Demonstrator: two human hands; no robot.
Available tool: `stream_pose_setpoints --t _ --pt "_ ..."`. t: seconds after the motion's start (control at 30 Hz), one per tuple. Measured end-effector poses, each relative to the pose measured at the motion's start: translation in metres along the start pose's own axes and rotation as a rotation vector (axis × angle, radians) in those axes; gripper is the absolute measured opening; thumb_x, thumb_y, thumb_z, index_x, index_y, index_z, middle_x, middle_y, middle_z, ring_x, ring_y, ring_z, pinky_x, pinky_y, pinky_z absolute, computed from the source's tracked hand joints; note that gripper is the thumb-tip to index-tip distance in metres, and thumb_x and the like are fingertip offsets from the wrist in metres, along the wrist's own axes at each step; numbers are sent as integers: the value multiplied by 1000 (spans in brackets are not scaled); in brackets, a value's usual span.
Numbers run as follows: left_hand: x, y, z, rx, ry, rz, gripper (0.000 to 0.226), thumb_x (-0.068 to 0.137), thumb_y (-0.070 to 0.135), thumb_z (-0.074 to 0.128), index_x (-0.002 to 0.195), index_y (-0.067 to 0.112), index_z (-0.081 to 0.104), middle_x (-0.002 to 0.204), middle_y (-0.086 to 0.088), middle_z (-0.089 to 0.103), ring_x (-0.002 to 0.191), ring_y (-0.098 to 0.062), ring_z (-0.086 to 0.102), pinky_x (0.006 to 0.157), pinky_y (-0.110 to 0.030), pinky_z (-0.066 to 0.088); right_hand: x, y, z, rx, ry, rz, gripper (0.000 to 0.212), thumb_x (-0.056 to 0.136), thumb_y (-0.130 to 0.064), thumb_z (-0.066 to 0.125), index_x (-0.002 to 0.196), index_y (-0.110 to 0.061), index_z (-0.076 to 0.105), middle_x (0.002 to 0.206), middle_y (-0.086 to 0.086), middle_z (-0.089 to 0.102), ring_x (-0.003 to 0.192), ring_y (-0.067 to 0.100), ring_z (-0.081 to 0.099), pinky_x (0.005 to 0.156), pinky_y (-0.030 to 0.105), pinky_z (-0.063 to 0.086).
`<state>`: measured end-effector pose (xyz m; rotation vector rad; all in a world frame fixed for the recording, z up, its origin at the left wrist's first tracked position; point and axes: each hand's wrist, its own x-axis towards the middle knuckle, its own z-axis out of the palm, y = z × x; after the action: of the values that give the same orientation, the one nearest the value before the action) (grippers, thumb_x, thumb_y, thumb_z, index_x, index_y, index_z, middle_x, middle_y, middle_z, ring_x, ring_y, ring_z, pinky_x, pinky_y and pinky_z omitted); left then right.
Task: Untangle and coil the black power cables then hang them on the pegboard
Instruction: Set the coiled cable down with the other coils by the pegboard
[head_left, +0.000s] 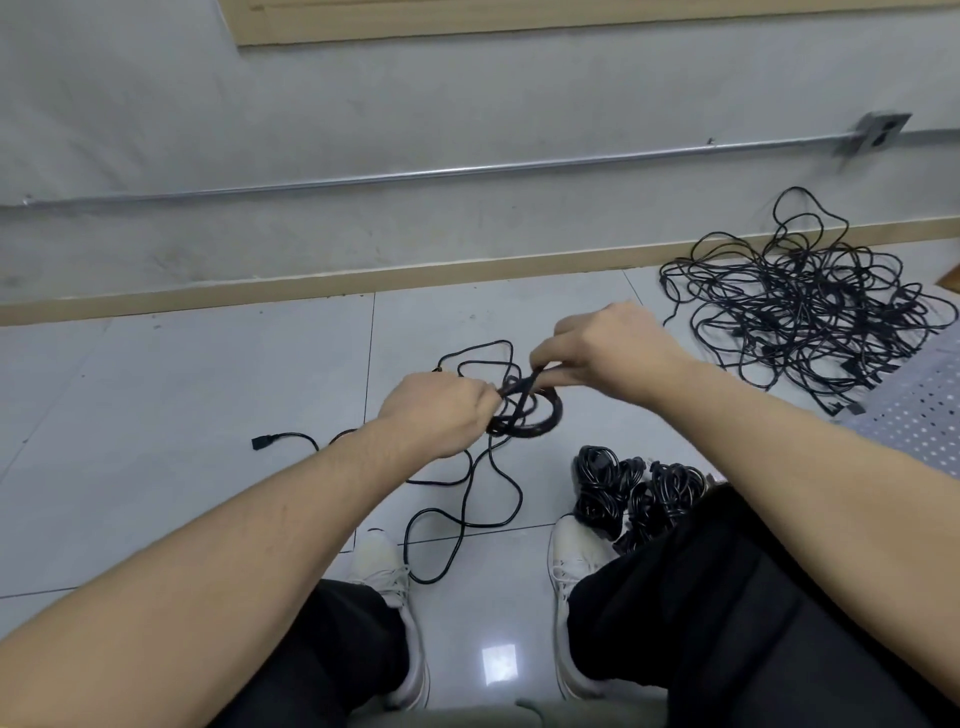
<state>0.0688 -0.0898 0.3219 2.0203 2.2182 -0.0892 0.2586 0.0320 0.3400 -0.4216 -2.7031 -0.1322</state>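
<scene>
Black power cable (524, 415): part-wound coil, held above floor tile just in front of white shoes (387, 566). Left hand (436, 413) gripped coil to keep loops together; right hand (602, 353) pinched strand, apparently feeding next loop (tail trailed on floor). Tangled pile (810, 301) lay beyond shoes, rightward; finished bundles (623, 491) beside right shoe.

Black power cable (524, 415), partly wound into a small round coil held above the tiled floor; its loose remainder trails down in open loops between the feet, ending in a black connector (261, 442) lying flat on the floor to the left. Tangled pile of black cables (810, 301), unsorted, spread on the floor at right against the base of the wall. Finished cable bundles (623, 493), tightly wound, resting side by side on the floor just beside the right shoe. Pegboard (914, 410), white and perforated, at the right edge, touching the pile's near end
</scene>
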Motion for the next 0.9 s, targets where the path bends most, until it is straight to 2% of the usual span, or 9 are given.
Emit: stream_pose_setpoints --t 0.17,0.27,0.33,0.47,0.53,0.6,0.73,0.8,0.9 --pt "-7 7 -4 -165 -25 244 41 92 47 16 76 25 46 70 0 50 79 -30 51 75 -41 45 3 12 -4 155 -51 230 21 84 -54 73 91 -35 79 75 -15 60 75 18 64 64 26 33" --pt "-11 13 -11 -357 43 325 53 86 73 17 65 36 49 60 2 52 64 -14 50 70 -37 45 6 12 1 466 -202 371 7 88 -35 77 92 -33 81 78 -24 64 82 6 62 75 29 47" --pt "-13 12 -16 -484 78 334 40 79 80 31 64 51 54 58 10 56 60 -7 51 64 -31 41 2 14 10 630 -354 417 12 90 -16 73 91 -27 80 78 -19 71 78 3 65 79 26 52" --pt "-15 11 -7 -800 202 190 41 77 71 49 63 34 59 54 1 50 55 -17 45 59 -35 37 -7 3 27 754 -612 466 9 95 -25 65 93 -23 74 71 -5 62 60 4 53 66 30 53" --pt "-12 13 -7 -957 306 30 38 77 68 45 66 36 61 53 4 49 55 -18 43 60 -38 40 -4 -8 23 879 -580 551 19 99 -33 63 94 -20 75 59 1 54 49 7 45 52 24 42" --pt "-6 11 -11 -1040 370 -131 29 78 67 43 86 43 57 58 5 57 56 -17 49 64 -44 46 1 -16 15 908 -525 644 32 100 -45 59 97 -17 74 57 2 51 48 12 41 50 20 37" --pt "3 -2 -10 -1061 368 -237 33 96 56 39 126 51 49 64 8 59 63 -14 56 73 -42 50 1 -28 9 909 -309 626 15 102 -30 60 109 -22 50 62 -1 60 49 5 45 52 13 36" --pt "2 -1 -12 -1081 347 -225 30 100 49 37 106 36 62 65 7 57 62 -14 51 68 -38 47 0 -32 5 985 -195 666 18 100 -20 63 101 -19 45 66 2 66 49 4 45 54 17 35" --pt "-2 3 -13 -1169 275 -265 37 105 39 35 79 19 52 68 1 52 64 -17 40 52 -24 33 -2 -34 -4 1065 -97 683 19 95 -7 64 100 -18 50 79 3 76 64 7 52 64 23 39"
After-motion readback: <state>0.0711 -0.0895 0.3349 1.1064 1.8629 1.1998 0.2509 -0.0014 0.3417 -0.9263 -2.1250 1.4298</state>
